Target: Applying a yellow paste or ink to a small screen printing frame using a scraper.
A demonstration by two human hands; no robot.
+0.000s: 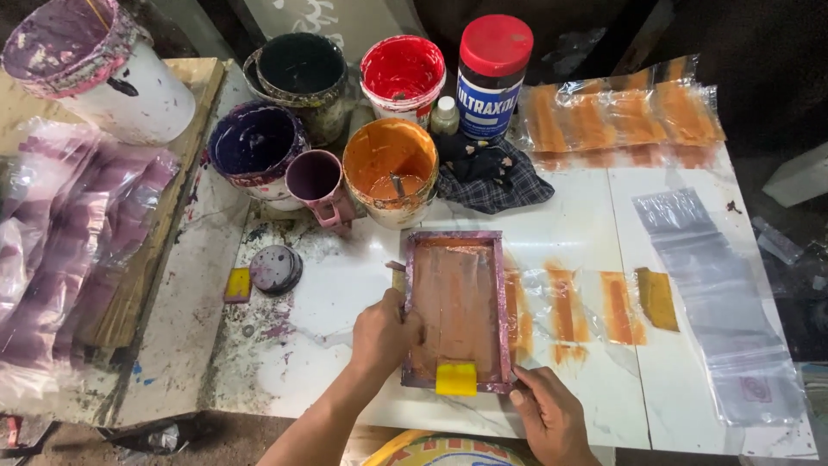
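Note:
A small wooden printing frame [498,302] with purple-stained edges and an orange-smeared screen lies flat on the white table [345,285]. My left hand [384,332] grips its left rail. My right hand [548,414] presses on the frame's near right corner. A yellow squeegee [455,379] rests inside the frame at its near edge, touched by neither hand. Clear plastic bags with orange printed bands [586,306] lie under and to the right of the frame.
Paint tubs stand at the back: orange [390,168], red [402,73], dark purple [256,147], black [302,69], plus a purple mug [317,183] and a red-lidded jar [492,73]. A dark rag [492,177], printed bags [621,116], blank bags [724,311] and purple-stained bags [69,224] surround them.

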